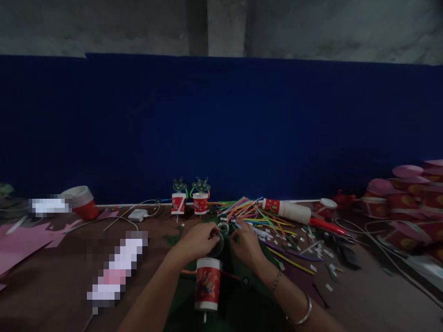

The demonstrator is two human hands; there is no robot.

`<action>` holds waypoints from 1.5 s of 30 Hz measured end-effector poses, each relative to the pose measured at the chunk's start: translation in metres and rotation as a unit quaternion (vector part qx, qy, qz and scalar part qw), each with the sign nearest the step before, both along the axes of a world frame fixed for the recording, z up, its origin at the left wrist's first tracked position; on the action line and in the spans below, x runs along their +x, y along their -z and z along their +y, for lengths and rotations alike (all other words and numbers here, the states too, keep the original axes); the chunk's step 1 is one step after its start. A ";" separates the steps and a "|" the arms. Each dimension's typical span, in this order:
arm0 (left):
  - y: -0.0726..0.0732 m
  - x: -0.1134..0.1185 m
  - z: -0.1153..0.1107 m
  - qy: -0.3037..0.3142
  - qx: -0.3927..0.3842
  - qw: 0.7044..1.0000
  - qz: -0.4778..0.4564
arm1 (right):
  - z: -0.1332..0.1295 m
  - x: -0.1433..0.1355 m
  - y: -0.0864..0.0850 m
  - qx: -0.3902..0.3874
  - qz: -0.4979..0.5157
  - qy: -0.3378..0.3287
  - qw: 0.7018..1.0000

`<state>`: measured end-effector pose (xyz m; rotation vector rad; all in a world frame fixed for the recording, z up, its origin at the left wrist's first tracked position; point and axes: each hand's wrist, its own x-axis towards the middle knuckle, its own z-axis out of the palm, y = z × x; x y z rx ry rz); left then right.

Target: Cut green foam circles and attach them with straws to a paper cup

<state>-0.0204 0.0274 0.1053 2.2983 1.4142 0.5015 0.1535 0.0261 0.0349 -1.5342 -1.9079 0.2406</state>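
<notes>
Both hands meet over dark green sheet material [242, 302] at the table's middle. My left hand [200, 237] has its fingers pinched together at the edge of a dark round piece [217, 246]; what they grip is too small to make out. My right hand [247, 242] is curled just right of it, thumb and index finger close together, and any held item is hidden. A roll of clear tape [223, 227] seems to lie between the fingertips. Nearer me is a red paper cup [207, 283] with a straw below it and pipe-cleaner arms at its sides.
Two finished-looking cup figures [179, 203] stand at the back. Colourful pipe cleaners [242, 210], a stack of cups [294, 212], a red-handled tool [328, 226] and paper scraps lie right. Stacked cups [81, 203], a white adapter [137, 215] and pink paper [24, 244] are left.
</notes>
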 end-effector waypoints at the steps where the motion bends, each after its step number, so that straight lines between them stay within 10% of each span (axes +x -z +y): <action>1: 0.001 0.003 0.001 -0.020 -0.006 0.999 -0.039 | -0.001 -0.001 -0.007 0.024 0.042 -0.017 0.999; 14: -0.007 0.020 0.003 -0.056 -0.158 0.912 -0.376 | 0.004 0.002 -0.041 -0.029 0.320 -0.109 0.941; 19: -0.005 0.015 0.007 -0.085 -0.155 0.910 -0.376 | 0.028 0.046 -0.034 -0.033 0.075 -0.017 0.996; 25: -0.001 0.013 0.009 -0.093 -0.166 0.909 -0.372 | 0.037 0.064 -0.006 -0.105 -0.210 0.102 0.967; 37: 0.001 0.015 0.011 -0.131 -0.120 0.921 -0.346 | 0.037 0.059 -0.015 -0.067 -0.174 0.125 0.974; 45: 0.005 0.017 0.009 -0.126 0.028 0.974 -0.187 | 0.000 0.015 -0.045 0.029 -0.016 -0.084 0.996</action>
